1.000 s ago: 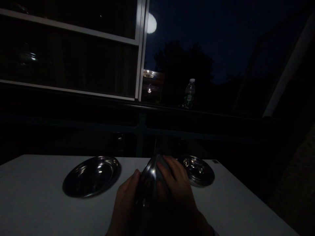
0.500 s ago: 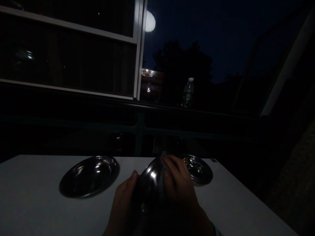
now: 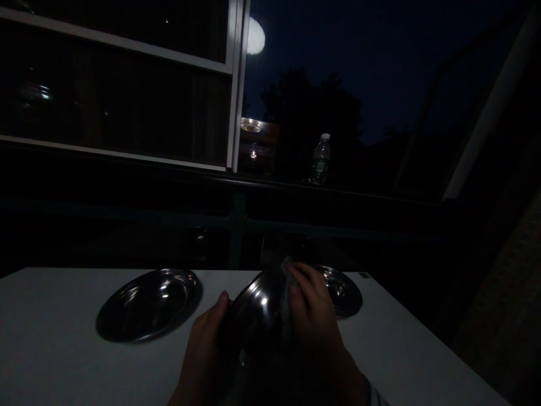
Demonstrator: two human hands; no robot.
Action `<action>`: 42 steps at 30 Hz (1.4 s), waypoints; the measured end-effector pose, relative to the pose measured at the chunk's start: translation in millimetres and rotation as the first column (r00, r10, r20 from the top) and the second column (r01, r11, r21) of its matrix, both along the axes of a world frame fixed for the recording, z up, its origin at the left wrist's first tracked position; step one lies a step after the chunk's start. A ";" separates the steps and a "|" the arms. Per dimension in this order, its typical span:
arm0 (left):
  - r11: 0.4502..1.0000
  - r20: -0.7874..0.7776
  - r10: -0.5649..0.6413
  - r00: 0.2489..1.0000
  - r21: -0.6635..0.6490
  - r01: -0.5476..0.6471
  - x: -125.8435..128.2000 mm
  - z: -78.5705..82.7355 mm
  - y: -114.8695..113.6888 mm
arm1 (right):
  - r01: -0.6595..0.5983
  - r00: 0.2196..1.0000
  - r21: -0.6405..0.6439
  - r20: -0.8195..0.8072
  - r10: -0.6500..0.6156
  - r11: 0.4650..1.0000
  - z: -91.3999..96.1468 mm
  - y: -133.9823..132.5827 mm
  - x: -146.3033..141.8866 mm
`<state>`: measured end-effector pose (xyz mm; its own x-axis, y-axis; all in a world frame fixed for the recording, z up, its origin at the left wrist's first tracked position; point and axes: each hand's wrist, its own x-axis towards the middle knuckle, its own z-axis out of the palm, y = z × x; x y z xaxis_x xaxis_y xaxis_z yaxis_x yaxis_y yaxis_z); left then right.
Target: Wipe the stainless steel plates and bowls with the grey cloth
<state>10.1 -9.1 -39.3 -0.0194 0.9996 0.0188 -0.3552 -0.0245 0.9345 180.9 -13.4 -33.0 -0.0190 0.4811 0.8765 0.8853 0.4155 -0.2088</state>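
Note:
In dim light I hold a shiny steel plate (image 3: 257, 307) tilted up over the white table (image 3: 63, 361). My left hand (image 3: 203, 355) grips its left edge, thumb on the rim. My right hand (image 3: 315, 321) lies on the plate's right side, fingers pressed on what looks like a greyish cloth (image 3: 286, 307) against the metal. A second steel plate (image 3: 147, 304) lies flat on the table to the left. A third steel plate (image 3: 342, 290) lies behind my right hand on the right.
The table's far edge meets a dark railing (image 3: 236, 225). A plastic water bottle (image 3: 319, 160) stands on the ledge beyond. A white-framed window (image 3: 232, 90) fills the upper left, with a bright round light (image 3: 256, 35) beside it. The table's right edge drops off into darkness.
My right hand has slid slightly up and right over the held plate, and the plate has tilted a little more open. My view has drifted right, so things sit further left.

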 end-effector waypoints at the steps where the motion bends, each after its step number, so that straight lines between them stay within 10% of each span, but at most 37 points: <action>1: 1.000 0.001 0.006 1.000 -0.012 -0.006 -0.1 -1.2 0.9 | 0.017 0.999 -0.043 -0.045 -0.019 0.999 -0.1 1.3 3.7; 11: 0.998 -0.018 0.062 0.998 0.032 -0.061 0.9 7.4 -3.3 | -0.136 0.964 0.177 0.252 0.088 0.975 -4.5 -16.5 -41.8; 21: 0.997 0.092 -0.046 0.995 -0.061 0.052 2.1 8.5 -0.6 | -0.034 0.999 -0.082 -0.028 0.031 0.996 -2.6 2.8 5.6; 29: 0.997 0.090 0.067 0.994 -0.035 -0.064 0.1 -4.7 4.3 | -0.163 0.947 0.214 0.309 0.092 0.963 -0.4 -18.5 -45.8; 37: 0.996 0.076 -0.058 0.995 -0.057 0.062 2.4 5.7 -1.7 | -0.051 0.999 -0.047 -0.010 0.050 0.998 0.4 0.4 3.7; 42: 1.000 -0.006 -0.016 1.000 0.027 0.016 -1.3 -0.8 4.4 | -0.144 0.969 0.179 0.225 0.102 0.973 -0.2 -13.8 -31.7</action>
